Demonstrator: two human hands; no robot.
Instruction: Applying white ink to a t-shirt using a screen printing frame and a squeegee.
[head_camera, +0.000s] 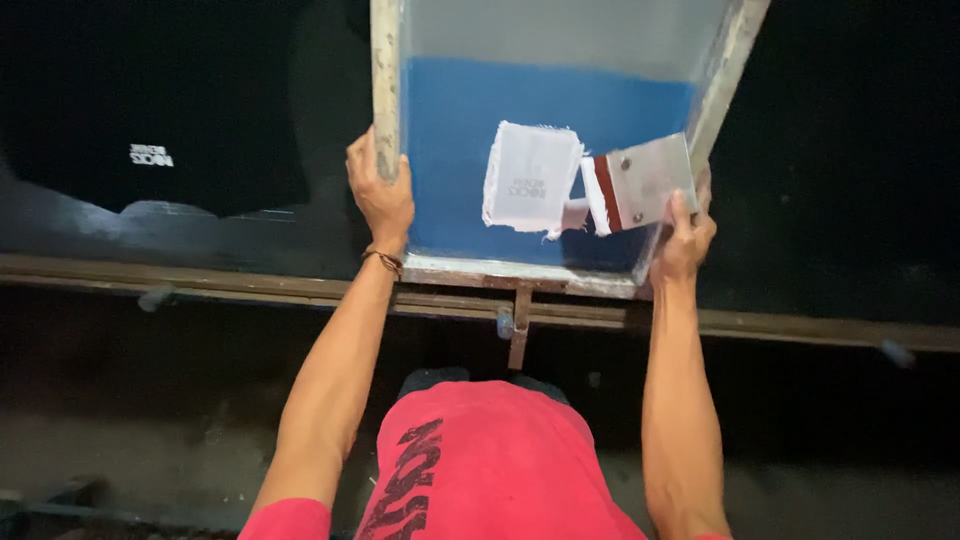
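A black cloth (150, 130) with a small white print (151, 155) lay spread on the dark table (820, 250). A rusty metal rail (800, 328) ran along its front edge.

The person wears a red short-sleeved shirt (490, 460) with black lettering; a thin brown bracelet (383, 260) circles the wrist just below the left hand (380, 195).

I have a single view: head camera, looking steeply down and forward over my chest, close above the printing frame (520, 270), with the table rail (200, 275) crossing just below it.
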